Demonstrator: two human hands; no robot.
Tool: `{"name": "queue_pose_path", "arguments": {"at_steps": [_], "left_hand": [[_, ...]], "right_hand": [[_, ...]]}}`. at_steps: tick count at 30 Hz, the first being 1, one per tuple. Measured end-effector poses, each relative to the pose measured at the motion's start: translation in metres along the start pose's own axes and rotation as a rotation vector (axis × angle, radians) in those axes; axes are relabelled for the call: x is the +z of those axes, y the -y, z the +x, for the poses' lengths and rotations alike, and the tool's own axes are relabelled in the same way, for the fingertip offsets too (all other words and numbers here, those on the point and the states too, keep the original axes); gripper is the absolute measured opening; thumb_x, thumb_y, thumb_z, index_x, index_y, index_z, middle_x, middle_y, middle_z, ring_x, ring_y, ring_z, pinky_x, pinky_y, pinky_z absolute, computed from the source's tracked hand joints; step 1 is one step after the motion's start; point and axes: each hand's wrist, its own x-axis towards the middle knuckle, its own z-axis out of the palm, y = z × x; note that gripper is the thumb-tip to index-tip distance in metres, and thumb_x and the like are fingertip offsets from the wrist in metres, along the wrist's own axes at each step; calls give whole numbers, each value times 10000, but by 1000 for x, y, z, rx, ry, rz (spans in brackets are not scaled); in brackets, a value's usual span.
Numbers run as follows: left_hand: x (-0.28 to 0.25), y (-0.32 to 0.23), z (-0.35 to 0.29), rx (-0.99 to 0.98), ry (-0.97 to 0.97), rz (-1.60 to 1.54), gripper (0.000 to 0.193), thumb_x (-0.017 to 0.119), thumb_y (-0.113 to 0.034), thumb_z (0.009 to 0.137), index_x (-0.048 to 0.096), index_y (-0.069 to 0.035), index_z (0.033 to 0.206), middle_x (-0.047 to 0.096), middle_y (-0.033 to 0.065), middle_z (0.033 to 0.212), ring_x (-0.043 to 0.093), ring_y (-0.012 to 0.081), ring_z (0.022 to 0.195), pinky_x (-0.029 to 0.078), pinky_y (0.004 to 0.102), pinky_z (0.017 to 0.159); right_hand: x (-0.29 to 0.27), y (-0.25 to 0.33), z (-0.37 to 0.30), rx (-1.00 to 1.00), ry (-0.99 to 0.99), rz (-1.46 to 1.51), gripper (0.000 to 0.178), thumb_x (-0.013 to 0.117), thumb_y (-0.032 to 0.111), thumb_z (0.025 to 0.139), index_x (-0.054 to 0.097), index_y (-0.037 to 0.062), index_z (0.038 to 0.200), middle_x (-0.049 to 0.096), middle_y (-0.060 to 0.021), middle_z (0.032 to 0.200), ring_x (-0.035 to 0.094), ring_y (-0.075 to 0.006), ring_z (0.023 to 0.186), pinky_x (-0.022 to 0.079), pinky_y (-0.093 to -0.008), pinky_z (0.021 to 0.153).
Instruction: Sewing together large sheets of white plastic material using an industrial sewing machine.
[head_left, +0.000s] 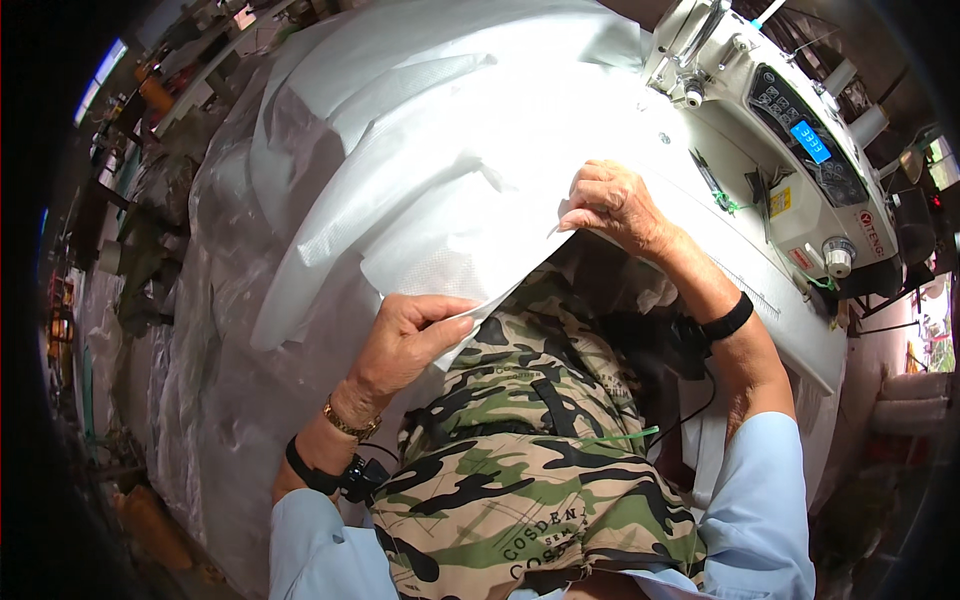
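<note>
the fabric [450,170] is white and woven, with a faint grid texture, spread in broad, loosely folded layers across the counter and spilling toward the lap. its near edge is lifted into a straight, taut line, pinched at the lower left and again at the upper right. one fold forms a long band running diagonally over the middle.

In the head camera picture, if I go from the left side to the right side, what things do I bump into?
Crinkly clear plastic sheeting → left hand, its grip pinching the edge of the white woven fabric → right hand, gripping the same edge → white sewing machine.
</note>
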Motion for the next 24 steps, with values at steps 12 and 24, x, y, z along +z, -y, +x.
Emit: {"name": "queue_pose_path", "arguments": {"at_steps": [12,24], "left_hand": [[-8,13,5,426,51,621,236,640,21,848,693,55,1075,502,126,660,506,254,514,388,355,490],[28,23,13,647,290,907,386,686,-26,766,662,39,1146,450,68,656,535,219,534,439,350,481]], "right_hand": [[-24,-64,4,62,57,-84,470,687,553,767,561,100,755,573,-28,745,574,-231,775,447,-361,780],[-30,-74,-5,280,-125,-463,505,694,518,811,556,72,1004,588,-93,930,597,-268,912,483,-420,883]]}}
